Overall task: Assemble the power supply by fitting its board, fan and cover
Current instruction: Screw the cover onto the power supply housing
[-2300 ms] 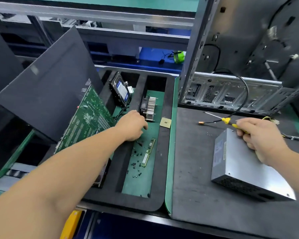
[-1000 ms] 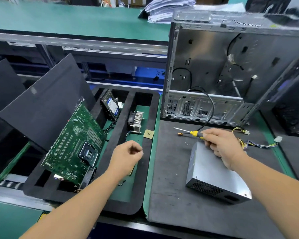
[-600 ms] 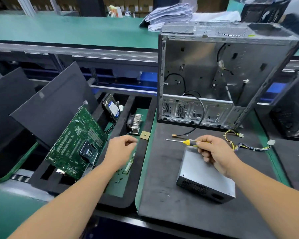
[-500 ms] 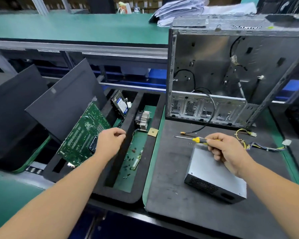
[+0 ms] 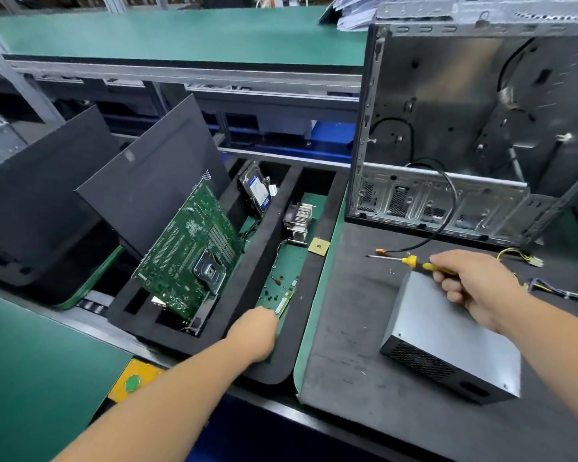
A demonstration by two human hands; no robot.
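- Both hands are out over the table: the left hand [image 5: 256, 331] reaches down into the near end of the right-hand slot of the black foam tray [image 5: 291, 368], its fingers curled under and hidden, so I cannot tell whether it holds anything.
- At the near right, the right hand [image 5: 471, 285] grips the yellow handle of a screwdriver [image 5: 404, 260], with the shaft pointing left over the dark mat [image 5: 344, 328].
- Beneath that hand the power supply [image 5: 447, 338] lies on the mat as a closed silver box, its vented black end facing the table's front edge.
- Just beyond the left hand, a memory stick [image 5: 283, 303] and small dark screws [image 5: 271, 296] lie on the slot's green floor.
- Farther along the same slot stands a finned heatsink [image 5: 297, 221], with a square processor chip [image 5: 318, 245] on the tray's rim beside it.
- In the tray's left slot a green motherboard [image 5: 191, 248] leans tilted, with a hard drive [image 5: 256, 191] behind it.
- At the far right edge of the mat stands an open computer case [image 5: 481, 128].
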